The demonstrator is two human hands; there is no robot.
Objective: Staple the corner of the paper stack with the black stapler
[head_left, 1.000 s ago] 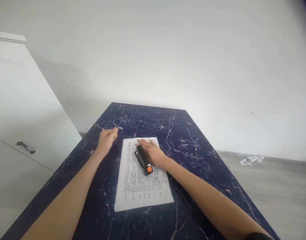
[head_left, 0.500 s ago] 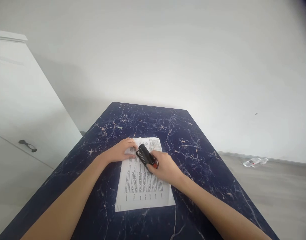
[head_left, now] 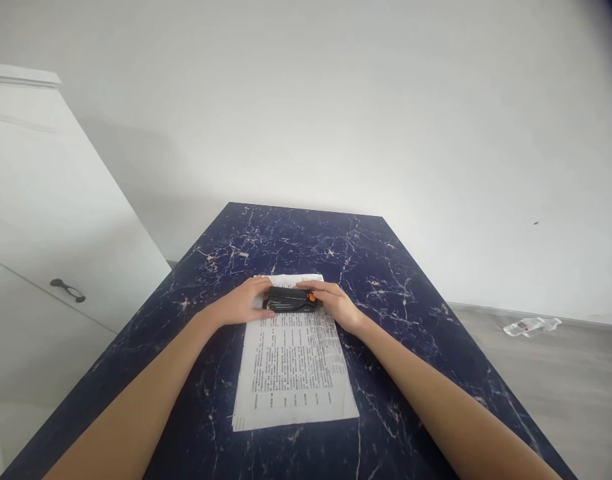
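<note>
A black stapler (head_left: 291,300) with an orange part at its right end lies sideways across the upper part of printed papers (head_left: 291,373). My left hand (head_left: 243,300) is at the stapler's left end, with the fingers curled behind it and the thumb in front. At the other end, by the orange part, my right hand (head_left: 333,303) grips the stapler, its fingers stretched along the far side. The right thumb is mostly hidden. The papers lie flat on a dark blue, marbled table (head_left: 306,240), one corner of a lower sheet showing at the bottom left.
A small pale piece (head_left: 243,254) lies on the table beyond my left hand. To the left stands a white cabinet (head_left: 61,200) with a dark handle (head_left: 67,291). A clear plastic wrapper (head_left: 531,326) is on the floor at the right. A white wall (head_left: 336,120) rises behind the table.
The stapler has turned from slanting to lying sideways across the papers. My right hand has moved up with its end, and my left hand now reaches around the other end.
</note>
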